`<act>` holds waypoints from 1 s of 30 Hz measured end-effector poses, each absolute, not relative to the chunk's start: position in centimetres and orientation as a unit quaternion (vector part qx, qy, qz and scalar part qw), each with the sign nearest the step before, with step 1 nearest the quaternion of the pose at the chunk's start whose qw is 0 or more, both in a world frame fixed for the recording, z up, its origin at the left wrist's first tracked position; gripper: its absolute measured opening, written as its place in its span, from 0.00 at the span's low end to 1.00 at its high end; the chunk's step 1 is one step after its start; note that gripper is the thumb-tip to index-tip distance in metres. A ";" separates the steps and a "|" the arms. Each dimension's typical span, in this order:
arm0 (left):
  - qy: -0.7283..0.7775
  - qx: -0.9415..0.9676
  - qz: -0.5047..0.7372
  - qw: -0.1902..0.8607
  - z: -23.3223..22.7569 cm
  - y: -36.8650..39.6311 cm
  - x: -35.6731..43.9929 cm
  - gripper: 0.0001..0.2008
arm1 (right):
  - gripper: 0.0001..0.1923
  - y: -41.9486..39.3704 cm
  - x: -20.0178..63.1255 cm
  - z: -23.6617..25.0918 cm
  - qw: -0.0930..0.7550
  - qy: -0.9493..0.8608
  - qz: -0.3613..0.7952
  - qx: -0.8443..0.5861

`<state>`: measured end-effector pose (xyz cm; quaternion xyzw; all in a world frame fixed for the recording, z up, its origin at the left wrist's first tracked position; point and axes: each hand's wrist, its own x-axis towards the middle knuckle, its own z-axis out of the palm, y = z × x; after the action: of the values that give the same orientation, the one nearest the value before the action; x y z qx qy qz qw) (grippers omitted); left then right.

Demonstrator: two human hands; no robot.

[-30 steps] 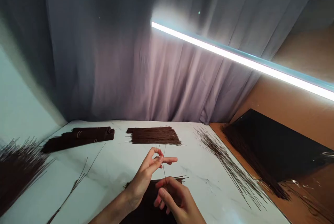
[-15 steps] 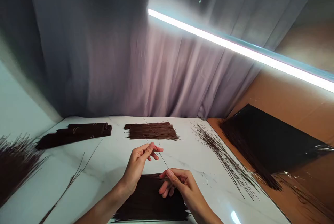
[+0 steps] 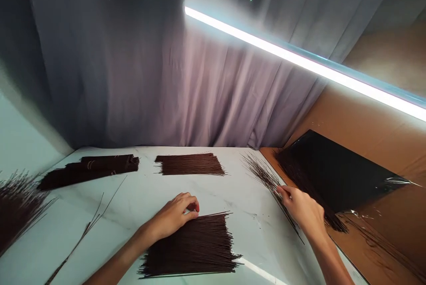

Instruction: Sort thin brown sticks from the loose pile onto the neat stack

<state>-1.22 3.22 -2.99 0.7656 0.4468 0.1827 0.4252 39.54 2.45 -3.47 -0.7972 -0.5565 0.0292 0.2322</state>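
My left hand [image 3: 179, 213] rests at the back left edge of a wide pile of thin dark brown sticks [image 3: 196, 247]. Its fingers are curled and thumb and forefinger come close together; whether a stick is between them I cannot make out. Over at the right, my right hand [image 3: 303, 208] pinches with thumb and forefinger at a loose, spread bundle of thin sticks [image 3: 259, 169]. How many it grips is hidden by the fingers.
A flat stack of sticks [image 3: 189, 164] lies at the back. Dark tied bundles [image 3: 96, 166], a few loose sticks [image 3: 84, 232] and a bristly heap [image 3: 16, 209] are on the left. A black sheet [image 3: 339, 169] is at right, beneath the tube light [image 3: 299, 57].
The hands have parted. My right hand has moved right to the loose bundle, and my left has lowered onto the pile. The thin strand held between them no longer shows there.
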 end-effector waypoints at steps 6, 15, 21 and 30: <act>0.414 0.808 0.148 0.393 -2.9 2.7 -0.8 0.04 | 0.22 2.7 41.1 -5.5 0.261 -0.570 -0.083 -0.775; 0.407 0.846 0.145 0.313 -3.3 1.9 -0.2 0.05 | 0.09 8.3 26.7 -6.8 0.270 -0.775 -0.080 -0.567; 0.392 0.874 0.154 0.244 -3.4 1.4 0.4 0.04 | 0.17 15.3 19.3 -6.7 0.210 -0.834 -0.065 -0.506; 0.370 0.911 0.138 0.123 -4.6 1.2 0.7 0.04 | 0.17 16.6 18.7 -7.8 0.144 -0.843 -0.099 -0.508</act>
<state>0.73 1.23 -4.61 0.9106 0.3695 0.1384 0.1229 18.74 16.61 -7.82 -0.5082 -0.8433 -0.0988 0.1443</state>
